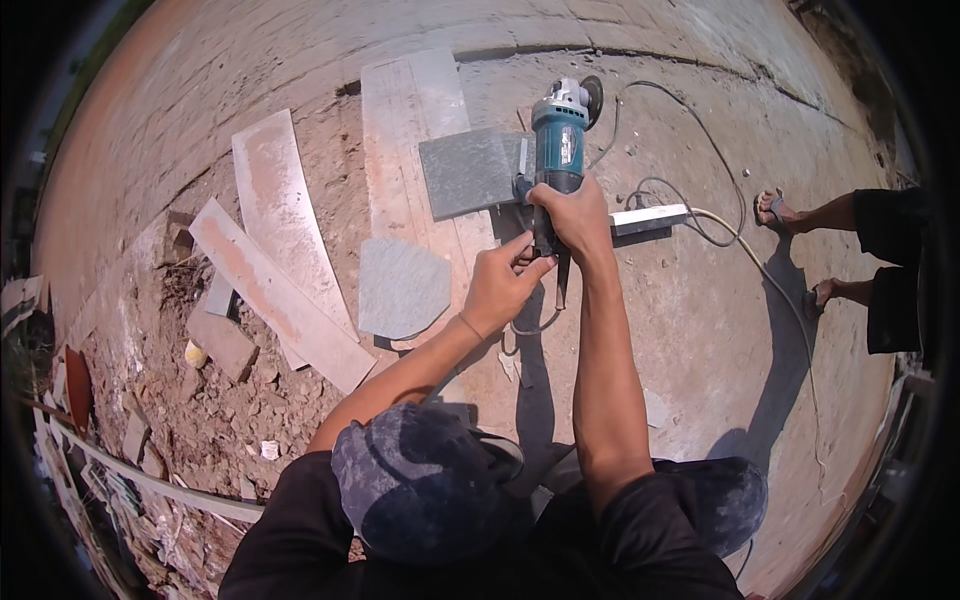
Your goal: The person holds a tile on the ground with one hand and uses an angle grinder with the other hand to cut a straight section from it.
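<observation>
A teal and black angle grinder is held off the ground, its grey head and dark disc pointing away from me. My right hand is wrapped round the rear of its body. At the tail end, near where the cord leaves, the fingers of my left hand pinch the black handle; exactly what they press there is hidden. Just left of the tool lies a dark grey stone slab. Closer to me, a lighter grey stone piece with cut corners rests beside my left wrist.
Long dusty boards lie under and left of the stones, beside rubble. A white and black power strip with looping cables sits right of my hands. Another person's legs stand at the far right.
</observation>
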The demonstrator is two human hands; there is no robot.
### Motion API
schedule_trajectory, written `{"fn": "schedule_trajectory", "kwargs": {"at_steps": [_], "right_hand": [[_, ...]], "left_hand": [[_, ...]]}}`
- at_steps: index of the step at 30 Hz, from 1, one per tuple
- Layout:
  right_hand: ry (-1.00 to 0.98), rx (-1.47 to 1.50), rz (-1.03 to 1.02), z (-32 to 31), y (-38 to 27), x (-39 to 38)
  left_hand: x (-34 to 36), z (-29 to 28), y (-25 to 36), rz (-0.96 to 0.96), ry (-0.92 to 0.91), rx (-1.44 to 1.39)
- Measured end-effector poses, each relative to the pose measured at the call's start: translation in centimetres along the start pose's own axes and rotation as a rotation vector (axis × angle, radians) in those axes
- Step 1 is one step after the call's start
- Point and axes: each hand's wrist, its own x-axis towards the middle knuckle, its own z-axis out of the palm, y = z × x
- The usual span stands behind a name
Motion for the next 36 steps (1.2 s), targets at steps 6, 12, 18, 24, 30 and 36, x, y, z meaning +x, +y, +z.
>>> {"fn": "schedule_trajectory", "kwargs": {"at_steps": [6,12,18,24,30,36], "right_hand": [[0.009,-0.037,-0.045,0.2,-0.7,-1.0],[0.03,-0.086,-0.013,-1.4,-0.5,-1.6],[0.025,-0.108,-0.049,-1.4,1.0,-1.4],[0.058,-0.205,-0.05,-2.3,1.1,-1.1],[0.047,-0.322,-0.078,-2.1,0.7,0.4],[-0.028,-0.462,-0.181,1.4,0.0,2.6]], "left_hand": [[-0.6,-0.1,-2.0,-0.063,-0.012,-0.034],[2.8,-4.6,-3.3,0.201,-0.056,0.631],[14.7,-15.0,-4.3,0.016,-0.078,1.289],[16.3,-14.5,-2.7,-0.13,-0.291,1.302],[14.2,-18.8,-3.4,-0.007,-0.134,0.871],[2.9,-20.6,-0.9,-0.134,0.123,0.027]]}}
